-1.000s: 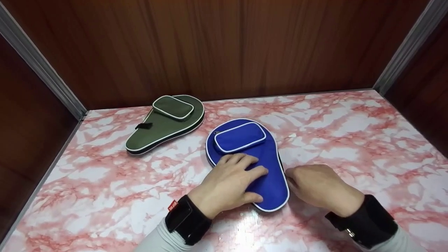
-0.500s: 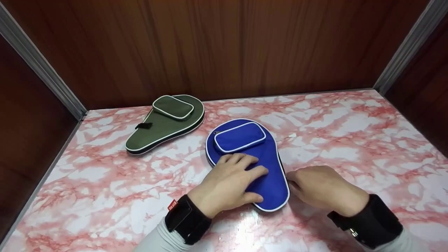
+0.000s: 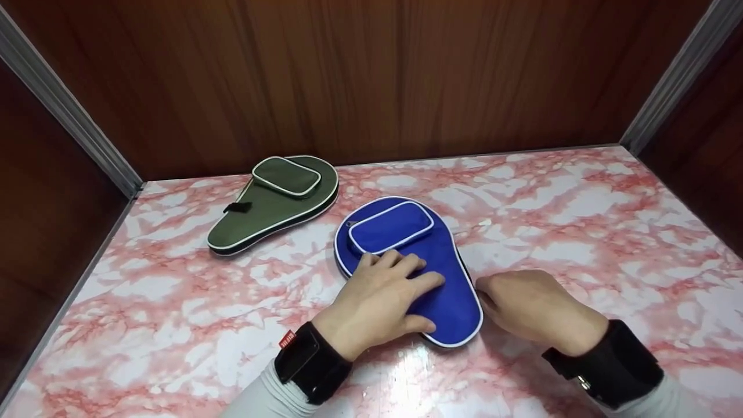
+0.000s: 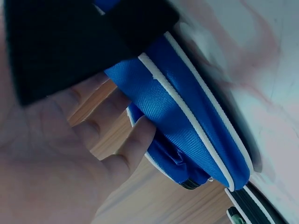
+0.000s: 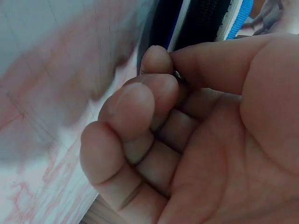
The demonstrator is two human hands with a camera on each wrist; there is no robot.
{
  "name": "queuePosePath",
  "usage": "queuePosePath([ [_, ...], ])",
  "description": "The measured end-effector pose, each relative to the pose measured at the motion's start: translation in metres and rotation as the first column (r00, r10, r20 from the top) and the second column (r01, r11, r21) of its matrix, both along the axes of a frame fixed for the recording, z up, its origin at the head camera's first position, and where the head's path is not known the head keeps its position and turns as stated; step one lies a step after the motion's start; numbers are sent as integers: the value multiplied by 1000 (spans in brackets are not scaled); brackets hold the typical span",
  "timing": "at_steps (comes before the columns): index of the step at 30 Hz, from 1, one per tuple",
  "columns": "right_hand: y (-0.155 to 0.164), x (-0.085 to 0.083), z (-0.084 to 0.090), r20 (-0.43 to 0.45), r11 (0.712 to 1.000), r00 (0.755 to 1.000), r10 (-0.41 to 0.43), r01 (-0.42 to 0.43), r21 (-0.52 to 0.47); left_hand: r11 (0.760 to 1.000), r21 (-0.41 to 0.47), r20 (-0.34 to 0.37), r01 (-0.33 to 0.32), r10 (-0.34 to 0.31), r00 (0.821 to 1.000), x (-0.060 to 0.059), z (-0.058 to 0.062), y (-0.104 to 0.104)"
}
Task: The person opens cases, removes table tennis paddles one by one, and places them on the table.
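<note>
Blue fabric covers the paddle-shaped case lying flat before me on the pink-and-white marbled table, its pocket at the wide end, away from me. My left hand rests on it, fingers spread. At its right edge my right hand is curled, thumb and forefinger pinching a mostly hidden metal pull. Farther back, to the left, lies a green case, near the brown wooden panel.
</note>
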State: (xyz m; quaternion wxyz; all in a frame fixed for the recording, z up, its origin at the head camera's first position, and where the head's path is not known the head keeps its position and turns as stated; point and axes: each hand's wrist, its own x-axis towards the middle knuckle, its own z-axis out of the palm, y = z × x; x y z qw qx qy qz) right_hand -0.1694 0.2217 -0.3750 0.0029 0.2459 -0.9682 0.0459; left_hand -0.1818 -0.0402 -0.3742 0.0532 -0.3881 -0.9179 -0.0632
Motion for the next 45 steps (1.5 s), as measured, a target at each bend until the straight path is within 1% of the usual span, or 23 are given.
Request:
queuePosePath([
  [6, 2, 2, 1, 11, 1000, 1000, 8, -8, 4, 1000, -5, -9, -6, 5, 1000, 0, -1, 0],
  [11, 3, 4, 2, 17, 999, 999, 30, -30, 21, 1000, 5, -33, -2, 2, 999, 0, -2, 1],
  [16, 5, 7, 5, 33, 998, 998, 55, -55, 27, 1000, -8, -44, -11, 10, 999, 2, -2, 3],
  [22, 8, 9, 10, 99, 995, 991, 93, -97, 37, 999, -29, -66, -22, 20, 998, 4, -2, 4],
  [26, 10, 9, 11, 131, 991, 984, 123, -129, 39, 999, -43, -68, -31, 28, 997, 5, -2, 5],
  [29, 10, 9, 12, 145, 990, 980, 134, -140, 31, 999, -47, -52, -22, 19, 998, 5, 0, 4],
  [33, 10, 9, 13, 168, 990, 977, 130, -136, 25, 999, -29, 3, 19, -19, 1000, 4, 3, -3],
  [35, 9, 8, 13, 174, 991, 977, 123, -129, 23, 999, -18, 19, 31, -31, 999, 4, 4, -6],
  [37, 9, 7, 13, 166, 993, 980, 110, -115, 21, 999, -14, 0, 30, -30, 1000, 4, 3, -6],
  [40, 11, 4, 10, 110, 997, 992, 66, -69, 19, 999, -33, -72, -11, 9, 997, 5, -3, 1],
  [43, 14, -1, 7, 46, 1000, 999, -7, 6, 24, 996, -69, -156, -60, 48, 987, 6, -7, 9],
  [45, 15, -5, 4, 26, 999, 999, -47, 46, 26, 993, -90, -198, -77, 58, 978, 6, -9, 12],
])
